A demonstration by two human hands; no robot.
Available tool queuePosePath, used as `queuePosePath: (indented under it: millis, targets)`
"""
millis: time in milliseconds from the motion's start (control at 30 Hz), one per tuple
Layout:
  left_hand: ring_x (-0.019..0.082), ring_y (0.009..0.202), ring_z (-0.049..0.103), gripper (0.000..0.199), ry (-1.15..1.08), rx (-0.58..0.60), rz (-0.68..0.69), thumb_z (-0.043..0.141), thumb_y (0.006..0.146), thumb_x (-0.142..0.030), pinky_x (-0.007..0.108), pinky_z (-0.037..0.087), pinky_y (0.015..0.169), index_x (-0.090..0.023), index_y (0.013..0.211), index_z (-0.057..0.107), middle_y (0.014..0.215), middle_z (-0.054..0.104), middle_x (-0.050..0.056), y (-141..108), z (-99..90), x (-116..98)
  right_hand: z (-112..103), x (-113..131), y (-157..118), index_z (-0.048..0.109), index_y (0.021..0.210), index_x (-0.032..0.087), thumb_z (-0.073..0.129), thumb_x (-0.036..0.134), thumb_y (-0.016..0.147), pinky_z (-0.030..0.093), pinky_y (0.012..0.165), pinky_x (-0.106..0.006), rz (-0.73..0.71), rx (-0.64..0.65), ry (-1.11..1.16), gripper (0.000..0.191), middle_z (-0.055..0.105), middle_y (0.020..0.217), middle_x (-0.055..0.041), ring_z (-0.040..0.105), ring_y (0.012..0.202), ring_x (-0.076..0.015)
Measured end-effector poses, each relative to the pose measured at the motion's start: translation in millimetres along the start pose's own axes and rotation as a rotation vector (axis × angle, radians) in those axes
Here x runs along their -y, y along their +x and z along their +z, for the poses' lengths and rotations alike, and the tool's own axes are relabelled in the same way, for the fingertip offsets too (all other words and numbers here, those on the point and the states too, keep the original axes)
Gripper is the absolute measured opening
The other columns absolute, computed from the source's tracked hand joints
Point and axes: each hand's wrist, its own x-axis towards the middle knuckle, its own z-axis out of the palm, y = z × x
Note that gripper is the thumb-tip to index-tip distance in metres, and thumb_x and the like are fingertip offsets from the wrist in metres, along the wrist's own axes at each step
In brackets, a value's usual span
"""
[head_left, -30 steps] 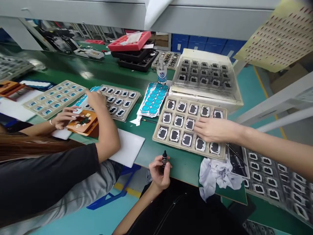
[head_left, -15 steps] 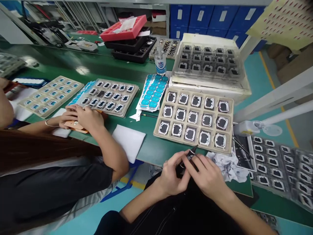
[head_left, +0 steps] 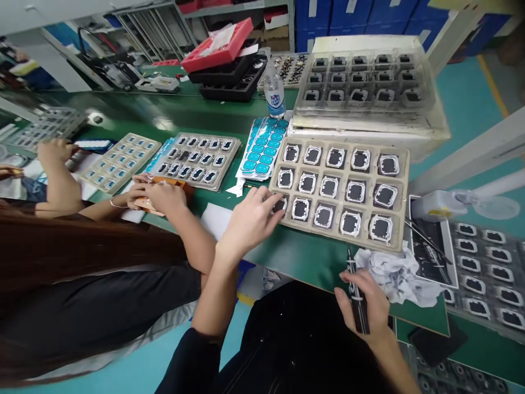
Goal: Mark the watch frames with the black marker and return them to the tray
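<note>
My left hand [head_left: 252,221] reaches over the near left corner of a beige tray [head_left: 315,230]. Its thumb and index finger are on either side of a watch-case frame [head_left: 281,204] that lies in the corner pocket and is partly covered by the hand. Several similar silver-rimmed frames with dark centres fill the other pockets. Low on the right, my right hand [head_left: 371,306] is closed around a slim black tube [head_left: 357,301] with white lettering, its thin pointed nozzle turned up toward the tray.
Crumpled white paper [head_left: 394,268] lies right of the tray. Blue sticker sheets [head_left: 262,148] and a clear bottle [head_left: 274,90] stand behind. A co-worker's hands [head_left: 158,194] hold an orange-brown block at left. Stacked clear trays [head_left: 365,82] sit at the back, more trays [head_left: 484,273] far right.
My hands were together around the black tube. My left hand has let go and moved left to the tray's corner, while my right hand has moved right and down with the tube.
</note>
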Motion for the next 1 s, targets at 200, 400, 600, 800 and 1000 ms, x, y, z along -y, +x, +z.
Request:
queuePosePath:
  millis: [200,400,600,800,1000]
  targets:
    - [0.029,0.102,0.068,0.025,-0.102,0.108,0.025,0.07,0.112,-0.035,0.041,0.056,0.09,-0.021,0.134,0.073,0.111,0.068,0.008,8.9,-9.4,8.6,-7.5,-15.5,-25.8,0.075,0.12,0.028,0.08,0.02,0.096,0.071,0.067,-0.044,-0.141,-0.126,0.086,0.026,0.077,0.098,-0.0038,0.077,0.078,-0.024]
    - [0.028,0.096,0.068,0.032,-0.162,-0.246,0.075,0.088,0.105,-0.042,0.041,0.057,0.088,-0.027,0.13,0.076,0.112,0.077,0.006,-12.5,14.3,11.9,-4.2,-7.1,-25.5,0.077,0.132,0.029,0.077,0.023,0.102,0.072,0.071,-0.047,-0.055,-0.219,0.015,0.031,0.072,0.094,-0.0033,0.074,0.077,-0.0239]
    - [0.023,0.08,0.07,0.028,-0.234,-0.827,0.093,0.099,0.093,-0.024,0.038,0.057,0.073,-0.028,0.113,0.08,0.09,0.076,0.001,-32.7,52.2,-3.2,3.5,-10.7,-13.9,0.078,0.135,0.024,0.065,0.025,0.109,0.067,0.061,-0.042,-0.132,-0.328,0.046,0.029,0.063,0.082,-0.0009,0.068,0.068,-0.0221]
    - [0.022,0.086,0.082,0.032,-1.03,-0.735,-0.286,0.092,0.103,-0.038,0.032,0.07,0.064,-0.024,0.108,0.064,0.09,0.074,-0.001,-60.6,67.6,-76.9,6.8,-7.8,-15.7,0.078,0.136,0.026,0.064,0.026,0.107,0.065,0.061,-0.043,-0.1,-0.327,0.042,0.032,0.063,0.081,-0.0007,0.068,0.069,-0.0231]
    - [0.024,0.077,0.089,0.049,-1.591,-0.024,-0.61,0.09,0.105,-0.049,0.025,0.068,0.05,-0.026,0.103,0.047,0.101,0.086,0.003,-72.3,84.0,-99.5,-4.0,-8.0,-21.7,0.072,0.138,0.034,0.063,0.039,0.111,0.065,0.064,-0.049,-0.067,-0.234,0.033,0.029,0.066,0.086,-0.0014,0.065,0.068,-0.0236]
